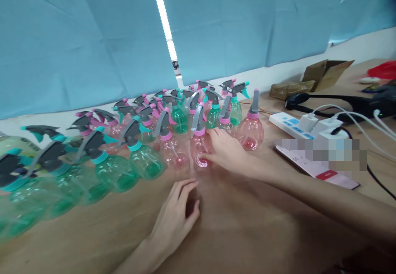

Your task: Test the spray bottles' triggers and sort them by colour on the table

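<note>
My right hand [227, 150] reaches across the table and is closed around the right side of a pink spray bottle [198, 144] with a grey trigger head and pink collar. The bottle stands upright at the front of the group. Nearer to me, my left hand [177, 210] hovers above the tabletop with nothing in it, its fingers curved and apart. Just left of the gripped bottle stands another pink spray bottle [173, 152], with a green spray bottle [147, 160] beside that. To the right of my right hand is a round pink spray bottle [251, 129].
Several more green and pink spray bottles crowd the table's left and back. On the right lie a phone [315, 167], a white power strip [291, 125] with plugs and cables, a black headset [337, 103] and an open cardboard box [324, 74]. Blue sheeting [216, 22] covers the wall.
</note>
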The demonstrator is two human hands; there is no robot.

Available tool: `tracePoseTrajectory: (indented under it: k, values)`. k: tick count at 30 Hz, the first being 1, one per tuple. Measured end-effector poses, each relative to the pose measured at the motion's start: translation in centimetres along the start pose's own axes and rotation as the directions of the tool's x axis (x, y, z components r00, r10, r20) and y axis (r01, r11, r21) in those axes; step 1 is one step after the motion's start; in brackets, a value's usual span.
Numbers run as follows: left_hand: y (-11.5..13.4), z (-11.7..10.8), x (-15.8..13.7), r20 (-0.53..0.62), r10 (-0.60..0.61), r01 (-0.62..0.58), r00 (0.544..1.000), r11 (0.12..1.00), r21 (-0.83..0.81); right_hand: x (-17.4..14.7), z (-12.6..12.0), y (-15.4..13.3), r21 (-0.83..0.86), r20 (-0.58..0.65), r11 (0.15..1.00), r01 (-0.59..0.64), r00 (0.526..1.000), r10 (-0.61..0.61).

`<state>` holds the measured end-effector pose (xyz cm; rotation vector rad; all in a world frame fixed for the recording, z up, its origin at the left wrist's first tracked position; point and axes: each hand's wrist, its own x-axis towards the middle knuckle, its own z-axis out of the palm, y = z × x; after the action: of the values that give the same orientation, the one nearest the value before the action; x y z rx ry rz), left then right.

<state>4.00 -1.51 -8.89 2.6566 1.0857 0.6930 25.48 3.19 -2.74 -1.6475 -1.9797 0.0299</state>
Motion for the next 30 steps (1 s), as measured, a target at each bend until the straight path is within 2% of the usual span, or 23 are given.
tracePoseTrajectory:
  k: [10, 18, 25, 30]
  values:
    - [0.1, 0.0, 0.4, 0.009, 0.026, -0.026, 1.000, 0.999, 0.019, 2.1, 0.8, 0.1, -0.028, 0.001, 1.000, -0.006, 1.000, 0.006]
    - [0.0, -0.2, 0.4, 0.015, -0.029, 0.030, 0.999, 0.998, -0.048, 2.6, 1.0, 0.1, -0.019, 0.027, 1.000, -0.001, 1.000, 0.001]
    - [0.0, -0.1, 0.4, 0.019, -0.031, 0.032, 0.999, 0.998, -0.055, 2.0, 0.9, -0.4, -0.012, 0.021, 1.000, -0.008, 1.000, 0.008]
    - [0.1, -0.1, 0.5, 0.023, -0.051, 0.052, 0.998, 0.997, -0.061, -0.3, -0.7, 1.2, 0.026, -0.066, 0.998, 0.061, 0.996, -0.059]
